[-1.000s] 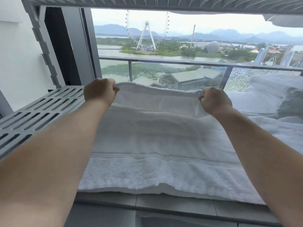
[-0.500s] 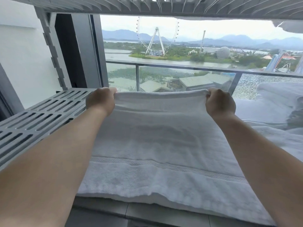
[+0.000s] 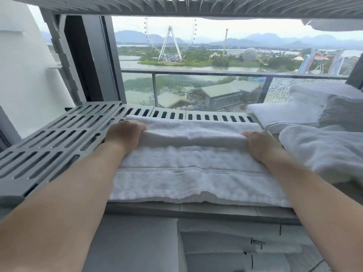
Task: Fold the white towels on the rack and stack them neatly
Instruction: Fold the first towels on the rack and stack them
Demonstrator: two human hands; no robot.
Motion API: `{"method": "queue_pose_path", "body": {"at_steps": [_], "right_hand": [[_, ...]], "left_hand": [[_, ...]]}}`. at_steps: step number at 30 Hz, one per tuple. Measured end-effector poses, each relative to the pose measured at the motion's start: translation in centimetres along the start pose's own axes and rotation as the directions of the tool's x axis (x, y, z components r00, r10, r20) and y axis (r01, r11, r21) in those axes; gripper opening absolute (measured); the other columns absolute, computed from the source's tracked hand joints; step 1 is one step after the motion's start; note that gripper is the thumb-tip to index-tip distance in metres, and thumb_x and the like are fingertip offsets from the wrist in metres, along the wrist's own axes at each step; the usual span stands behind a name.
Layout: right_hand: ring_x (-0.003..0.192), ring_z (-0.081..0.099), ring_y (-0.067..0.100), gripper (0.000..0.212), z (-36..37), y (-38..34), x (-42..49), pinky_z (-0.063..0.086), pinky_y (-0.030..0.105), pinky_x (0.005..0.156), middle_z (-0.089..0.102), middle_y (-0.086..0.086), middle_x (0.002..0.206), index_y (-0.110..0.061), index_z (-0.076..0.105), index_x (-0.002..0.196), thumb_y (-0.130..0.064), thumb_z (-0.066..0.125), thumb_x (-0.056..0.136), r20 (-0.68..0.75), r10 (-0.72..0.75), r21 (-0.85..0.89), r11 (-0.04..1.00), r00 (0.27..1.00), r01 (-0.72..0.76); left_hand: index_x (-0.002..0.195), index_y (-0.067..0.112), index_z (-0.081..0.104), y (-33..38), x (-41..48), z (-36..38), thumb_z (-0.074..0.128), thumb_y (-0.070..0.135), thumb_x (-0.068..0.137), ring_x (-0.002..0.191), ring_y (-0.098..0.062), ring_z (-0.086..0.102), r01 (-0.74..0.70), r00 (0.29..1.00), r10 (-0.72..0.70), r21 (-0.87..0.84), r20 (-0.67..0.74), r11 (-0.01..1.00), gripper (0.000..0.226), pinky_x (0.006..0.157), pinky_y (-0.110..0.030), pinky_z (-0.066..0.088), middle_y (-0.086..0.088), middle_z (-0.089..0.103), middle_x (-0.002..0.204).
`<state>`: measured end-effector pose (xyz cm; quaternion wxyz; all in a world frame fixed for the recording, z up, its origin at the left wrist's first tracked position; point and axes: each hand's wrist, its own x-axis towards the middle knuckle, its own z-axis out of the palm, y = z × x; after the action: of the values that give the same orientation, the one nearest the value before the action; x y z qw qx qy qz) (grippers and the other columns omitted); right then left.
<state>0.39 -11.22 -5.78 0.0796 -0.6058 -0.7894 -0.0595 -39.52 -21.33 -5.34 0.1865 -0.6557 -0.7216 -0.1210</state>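
Head view: a window behind the rack looks over a balcony railing (image 3: 196, 72) to a Ferris wheel (image 3: 170, 42). The grey slotted shelf (image 3: 59, 138) carries the towel (image 3: 186, 177), which lies flat at its middle, near edge at the shelf front. The left hand (image 3: 125, 134) and right hand (image 3: 261, 146) each grip the raised fold at the towel's far side, fingers curled. A loose towel pile (image 3: 324, 150) lies just to the right. Folded towels (image 3: 235, 242) are stacked on the shelf below.

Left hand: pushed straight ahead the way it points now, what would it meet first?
Likely the far strip of the towel the left hand grips, then bare slatted shelf, then window; depth is unclear.
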Motion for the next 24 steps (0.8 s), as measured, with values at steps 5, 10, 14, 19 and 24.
{"method": "queue_pose_path", "body": {"at_steps": [5,10,14,19,24], "right_hand": [[0.134,0.047,0.029,0.053,-0.1,-0.1,-0.5,0.036,0.037,0.111,0.05,0.009,0.148,-0.02,0.046,0.145,-0.002,0.031,0.097,0.073,0.065,-0.015,0.998,0.995,-0.064],[0.134,0.048,0.029,0.053,-0.1,-0.3,-0.3,0.035,0.034,0.109,0.05,0.008,0.149,-0.019,0.046,0.147,-0.004,0.036,0.097,0.053,0.097,0.001,0.995,0.994,-0.097],[0.132,0.048,0.034,0.044,-0.2,-1.2,-0.1,0.036,0.039,0.11,0.052,0.015,0.145,-0.012,0.05,0.139,-0.008,0.043,0.096,0.112,0.101,0.047,0.993,0.989,-0.106],[0.138,0.042,0.031,0.061,-1.6,-6.2,0.1,0.03,0.044,0.117,0.046,0.014,0.151,-0.011,0.045,0.145,0.002,0.039,0.086,-0.056,-0.133,0.261,0.955,0.99,0.143],[0.137,0.043,0.027,0.043,-1.2,-13.0,2.6,0.033,0.041,0.113,0.05,0.012,0.147,-0.011,0.053,0.139,-0.027,0.037,0.102,-0.089,-0.306,0.346,0.883,0.948,0.317]], "left_hand": [[0.107,0.023,0.069,0.1,-1.5,-0.4,0.049,-0.006,0.091,0.083,-0.02,0.066,-0.036,0.998,0.042,0.124,-0.04,0.992,0.038,0.062,-0.033,0.046,0.004,0.07,0.101],[0.118,0.025,0.063,0.5,-1.3,-0.6,0.037,-0.01,0.09,0.094,-0.021,0.065,0.054,0.987,-0.066,0.082,0.144,0.995,0.052,0.071,-0.035,0.054,0.003,0.067,0.115],[0.105,0.018,0.064,3.2,-0.6,-1.4,0.036,0.001,0.087,0.089,-0.023,0.06,0.107,0.978,-0.123,0.102,0.169,0.989,0.037,0.078,-0.037,0.051,-0.002,0.064,0.108],[0.122,0.019,0.063,9.1,2.0,-1.1,0.031,0.016,0.099,0.11,-0.026,0.059,0.091,0.992,-0.065,-0.26,0.108,0.961,0.039,0.091,-0.043,0.051,-0.004,0.062,0.128],[0.147,0.027,0.048,12.8,2.9,1.0,0.024,0.043,0.106,0.146,-0.028,0.034,0.187,0.955,-0.142,-0.155,0.261,0.97,0.05,0.122,-0.049,0.019,-0.01,0.037,0.159]]}}
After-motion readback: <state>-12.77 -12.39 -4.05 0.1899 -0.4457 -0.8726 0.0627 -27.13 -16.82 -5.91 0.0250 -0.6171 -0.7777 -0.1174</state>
